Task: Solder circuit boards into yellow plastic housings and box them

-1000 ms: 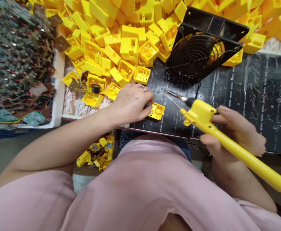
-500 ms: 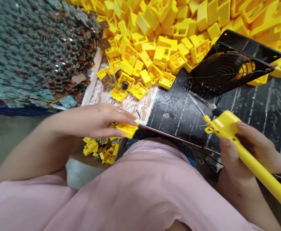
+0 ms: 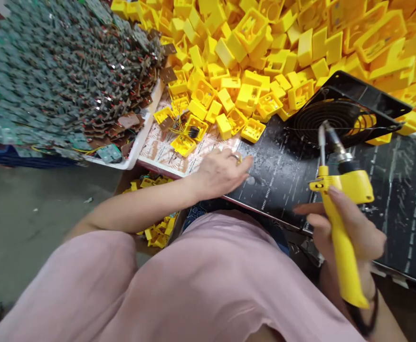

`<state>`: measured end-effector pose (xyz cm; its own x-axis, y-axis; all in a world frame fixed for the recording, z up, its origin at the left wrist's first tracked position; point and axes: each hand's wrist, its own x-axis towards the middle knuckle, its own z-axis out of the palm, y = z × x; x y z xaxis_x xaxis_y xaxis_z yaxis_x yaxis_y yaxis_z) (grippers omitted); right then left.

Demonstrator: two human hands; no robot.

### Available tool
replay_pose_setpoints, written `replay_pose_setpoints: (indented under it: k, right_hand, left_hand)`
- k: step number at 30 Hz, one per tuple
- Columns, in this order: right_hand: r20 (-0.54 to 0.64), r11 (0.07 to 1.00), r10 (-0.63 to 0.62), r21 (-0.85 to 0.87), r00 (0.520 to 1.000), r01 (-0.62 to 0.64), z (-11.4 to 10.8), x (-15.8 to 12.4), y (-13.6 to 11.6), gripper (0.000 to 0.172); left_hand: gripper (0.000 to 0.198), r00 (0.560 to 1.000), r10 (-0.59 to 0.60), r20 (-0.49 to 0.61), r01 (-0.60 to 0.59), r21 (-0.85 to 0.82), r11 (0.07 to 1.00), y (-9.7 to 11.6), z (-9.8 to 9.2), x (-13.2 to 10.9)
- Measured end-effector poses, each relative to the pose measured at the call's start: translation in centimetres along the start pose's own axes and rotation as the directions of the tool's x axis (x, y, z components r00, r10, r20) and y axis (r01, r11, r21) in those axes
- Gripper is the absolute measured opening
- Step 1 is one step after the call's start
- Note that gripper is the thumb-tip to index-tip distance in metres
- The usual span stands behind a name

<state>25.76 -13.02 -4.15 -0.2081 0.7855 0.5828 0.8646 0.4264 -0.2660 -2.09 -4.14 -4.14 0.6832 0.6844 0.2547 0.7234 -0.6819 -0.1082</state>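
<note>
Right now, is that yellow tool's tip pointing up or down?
Up: the right hand grips the yellow tool low, tip raised toward the fan.

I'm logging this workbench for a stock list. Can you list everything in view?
yellow plastic housings: many, yellow, heaped across the back of the bench
circuit boards: many, green and brown, piled at back left
fan: one, black with a wire grille, tilted at the right
mat: one, black with white print, bench front
printed sheet: one, white and reddish, left of the mat
loose yellow parts: several, yellow, below the bench edge
soldering iron: one, yellow, tip up
garment: one, pink, over the lap
left hand: palm down at the bench edge, empty
right hand: closed around the soldering iron
</note>
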Motion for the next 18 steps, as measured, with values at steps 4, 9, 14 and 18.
replay_pose_setpoints:
  k: [4,9,14,18]
  right_hand:
    - [0.019,0.972,-0.233,0.01,0.972,0.233,1.2,2.6,-0.4,0.017]
    - [0.074,0.977,-0.161,0.152,0.984,0.149,3.0,2.8,-0.3,0.041]
    - [0.093,0.98,-0.135,0.159,0.986,0.12,6.1,4.4,-3.4,0.056]
    - [0.1,0.984,-0.175,-0.005,0.979,0.177,9.5,6.2,-6.3,0.049]
  left_hand:
    - [0.029,0.994,-0.014,-0.111,-0.024,-0.338,0.941,-0.2,-0.6,1.0]
    - [0.038,0.801,-0.573,-0.172,0.552,-0.159,0.819,-10.9,-2.8,-0.8]
    - [0.056,0.713,-0.671,0.206,0.701,-0.233,0.674,-15.5,-3.3,-2.0]
    - [0.074,0.718,-0.691,0.086,0.631,-0.499,0.594,-14.5,-3.6,-0.4]
